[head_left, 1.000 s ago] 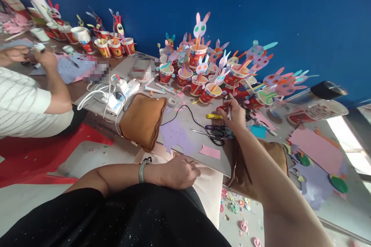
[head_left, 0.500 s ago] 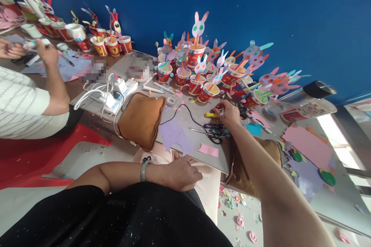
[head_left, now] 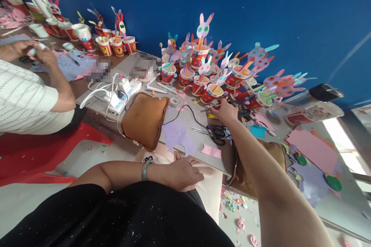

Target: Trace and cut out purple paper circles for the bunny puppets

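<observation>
My right hand [head_left: 226, 112] reaches over the table, its thumb and fingers pinched on a slim silvery pen-like thing [head_left: 212, 105]. Just below these fingers lies a yellow marker [head_left: 211, 116]. Black-handled scissors [head_left: 218, 132] rest nearer to me, below the wrist, with a black cable beside them. My left hand [head_left: 184, 175] lies on my lap at the table edge, fingers curled in and nothing visible in them. Close to it are a cut purple paper sheet [head_left: 178, 135] and a pink paper strip [head_left: 211, 150].
Several paper cups [head_left: 199, 85] with paper rabbit heads stand along the blue wall. A brown cushion [head_left: 146, 119] and a power strip [head_left: 123, 98] lie to the left. A clear bottle [head_left: 304, 102] stands at right. A co-worker's hands [head_left: 43, 54] are at far left.
My right hand has shifted slightly up and away from the yellow marker, and the slim silvery thing now shows at its fingertips. My left hand stays on my lap. The view has turned slightly.
</observation>
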A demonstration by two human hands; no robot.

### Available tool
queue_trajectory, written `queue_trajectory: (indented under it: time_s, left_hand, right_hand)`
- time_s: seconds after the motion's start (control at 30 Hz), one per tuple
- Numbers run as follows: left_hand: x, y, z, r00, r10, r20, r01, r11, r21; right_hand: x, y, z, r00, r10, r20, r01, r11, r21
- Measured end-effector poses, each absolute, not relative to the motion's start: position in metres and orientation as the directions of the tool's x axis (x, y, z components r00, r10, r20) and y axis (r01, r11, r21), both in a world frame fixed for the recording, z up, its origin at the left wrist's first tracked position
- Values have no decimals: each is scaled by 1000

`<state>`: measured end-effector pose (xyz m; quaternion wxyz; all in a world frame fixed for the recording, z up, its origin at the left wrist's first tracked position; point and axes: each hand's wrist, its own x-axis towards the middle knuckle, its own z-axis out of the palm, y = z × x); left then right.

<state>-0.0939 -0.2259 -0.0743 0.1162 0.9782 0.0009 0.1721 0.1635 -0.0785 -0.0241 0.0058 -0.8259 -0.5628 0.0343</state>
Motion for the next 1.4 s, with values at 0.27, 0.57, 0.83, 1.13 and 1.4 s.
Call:
queue_trajectory:
  time_s: [0.27, 0.57, 0.83, 1.13, 1.4]
  left_hand:
    - [-97, -224, -69, 960, 70, 270, -2, -966, 258]
    - [-91, -223, -72, 966, 88, 242, 6, -947, 320]
    - [-88, -228, -81, 935, 47, 351, -79, -938, 337]
    - [-90, -229, -76, 963, 161, 215, 48, -890, 454]
    - [-92, -228, -60, 896, 442, -38, 232, -394, 889]
  right_hand:
    - [169, -96, -21, 262, 965, -1, 965, -262, -10]
    - [168, -215, -18, -5, 964, 264, 979, 58, -193]
    - [155, -266, -39, -17, 998, 61, 965, 32, -261]
    - [153, -259, -50, 48, 998, 50, 938, -28, -345]
    - [126, -289, -40, 371, 923, 103, 613, -160, -774]
